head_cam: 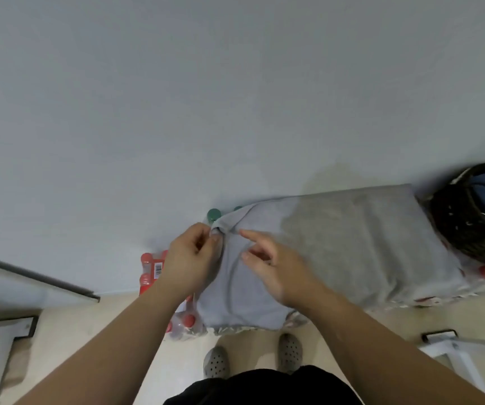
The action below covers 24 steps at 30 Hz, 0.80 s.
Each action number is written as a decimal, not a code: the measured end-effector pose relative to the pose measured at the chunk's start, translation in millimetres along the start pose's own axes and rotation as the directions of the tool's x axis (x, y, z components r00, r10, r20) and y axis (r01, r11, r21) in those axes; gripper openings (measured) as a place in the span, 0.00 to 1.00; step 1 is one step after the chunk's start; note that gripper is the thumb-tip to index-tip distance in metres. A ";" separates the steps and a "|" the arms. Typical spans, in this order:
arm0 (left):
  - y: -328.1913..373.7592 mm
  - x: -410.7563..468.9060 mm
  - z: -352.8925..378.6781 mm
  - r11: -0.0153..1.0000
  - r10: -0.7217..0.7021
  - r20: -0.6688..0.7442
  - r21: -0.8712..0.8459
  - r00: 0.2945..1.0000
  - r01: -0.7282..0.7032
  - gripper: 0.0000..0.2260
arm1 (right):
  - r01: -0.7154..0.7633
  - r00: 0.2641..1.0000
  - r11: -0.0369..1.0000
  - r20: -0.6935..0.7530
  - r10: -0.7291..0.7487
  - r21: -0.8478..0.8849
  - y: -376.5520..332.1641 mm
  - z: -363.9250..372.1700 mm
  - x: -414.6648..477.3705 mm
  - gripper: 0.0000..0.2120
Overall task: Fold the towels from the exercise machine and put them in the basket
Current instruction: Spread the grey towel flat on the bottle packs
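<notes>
The left hand point(188, 258) is pinching a left corner of the gray towel point(352, 244), probably to pull it over for a fold. The right hand point(276, 270) is hanging over the cloth with loose, open fingers, holding nothing. The towel is lying flat on packs of bottles point(150, 270), like a table. Its long side is running along the wall, pointing right toward the basket point(463, 238).

Single head-worn wide-angle view, facing steeply down, close over the left hand point(188, 258) and right hand point(276, 267) at the towel point(352, 238); wall point(235, 83) far, floor point(89, 331) near.
</notes>
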<state>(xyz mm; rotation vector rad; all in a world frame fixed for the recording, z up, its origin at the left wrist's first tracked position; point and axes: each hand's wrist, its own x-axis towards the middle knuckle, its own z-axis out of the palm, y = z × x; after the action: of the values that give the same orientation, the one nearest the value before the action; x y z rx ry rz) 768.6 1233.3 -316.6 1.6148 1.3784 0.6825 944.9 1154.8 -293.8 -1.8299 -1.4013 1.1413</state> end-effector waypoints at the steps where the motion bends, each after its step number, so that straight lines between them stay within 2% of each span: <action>1: 2.0 -1.1 -0.1 0.998 0.056 0.040 0.015 0.998 -0.056 0.11 | -0.006 1.000 0.995 -0.005 0.007 0.101 -9.8 9.6 1.1 0.20; 4: 3.0 -2.6 -0.5 0.985 0.147 0.137 0.075 0.980 -0.158 0.07 | 0.011 0.998 0.965 -0.059 0.005 0.263 -25.4 27.0 4.4 0.22; 7: 4.1 -5.7 0.3 0.976 0.206 0.179 0.033 0.962 -0.215 0.03 | -0.007 0.994 0.968 -0.102 0.034 0.250 -32.0 33.8 6.3 0.21; 12: 4.2 -9.5 3.1 0.960 0.259 0.163 0.064 0.952 -0.272 0.05 | -0.041 0.960 0.952 -0.253 0.121 0.302 -35.1 38.9 4.3 0.20; 15: 0.5 -13.2 6.3 0.971 0.225 0.128 0.053 0.966 -0.233 0.05 | -0.034 0.956 0.948 -0.265 0.122 0.316 -39.2 42.6 4.5 0.22; 18: -9.3 -14.0 7.5 0.983 0.132 0.082 0.119 0.988 -0.141 0.04 | -0.011 0.966 0.960 -0.244 0.082 0.281 -46.2 45.0 11.9 0.23; 21: -28.2 -15.8 6.3 0.975 0.048 0.130 0.208 0.990 -0.074 0.05 | 0.008 0.975 0.957 -0.214 0.056 0.289 -55.4 49.9 25.1 0.25; 24: -34.9 -24.9 -2.1 0.988 -0.147 0.106 0.074 0.983 0.139 0.10 | -0.003 0.982 0.967 -0.180 0.050 0.254 -62.6 61.7 39.6 0.27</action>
<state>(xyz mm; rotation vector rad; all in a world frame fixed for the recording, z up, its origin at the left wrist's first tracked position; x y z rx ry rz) 744.3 1209.7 -343.0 1.5633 1.4318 0.4596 864.7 1207.3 -282.9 -1.7269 -1.0759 1.0779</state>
